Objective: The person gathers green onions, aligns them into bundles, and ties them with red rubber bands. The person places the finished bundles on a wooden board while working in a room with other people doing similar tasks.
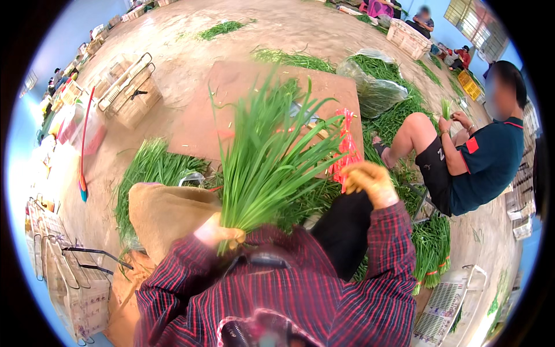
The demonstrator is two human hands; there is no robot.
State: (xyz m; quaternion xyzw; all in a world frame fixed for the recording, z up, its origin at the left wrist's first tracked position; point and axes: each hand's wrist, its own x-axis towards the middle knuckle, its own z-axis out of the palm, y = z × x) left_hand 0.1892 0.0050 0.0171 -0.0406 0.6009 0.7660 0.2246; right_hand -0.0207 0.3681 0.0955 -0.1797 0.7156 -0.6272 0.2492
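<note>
My left hand (223, 232) is closed around the lower ends of a large bunch of long green leafy stalks (264, 165), held above my lap with the leaves fanned away from me. My right hand (370, 180), in a yellowish glove, is raised over my dark-clad knee with its fingers curled; whether it holds anything cannot be told. Beside it hangs a bundle of red ties (345, 152) at the right edge of a brown board (195, 117). A brown cloth (169, 206) covers my other knee. More stalks (151, 169) lie left of the board.
A seated co-worker (485, 152) at the right holds a small bunch. Near them are a plastic bag of greens (375, 82) and bundles bound with red ties (431, 251). Plastic crates (130, 93) stand at the left, with a red-handled broom (84, 152); another crate (448, 299) is at lower right.
</note>
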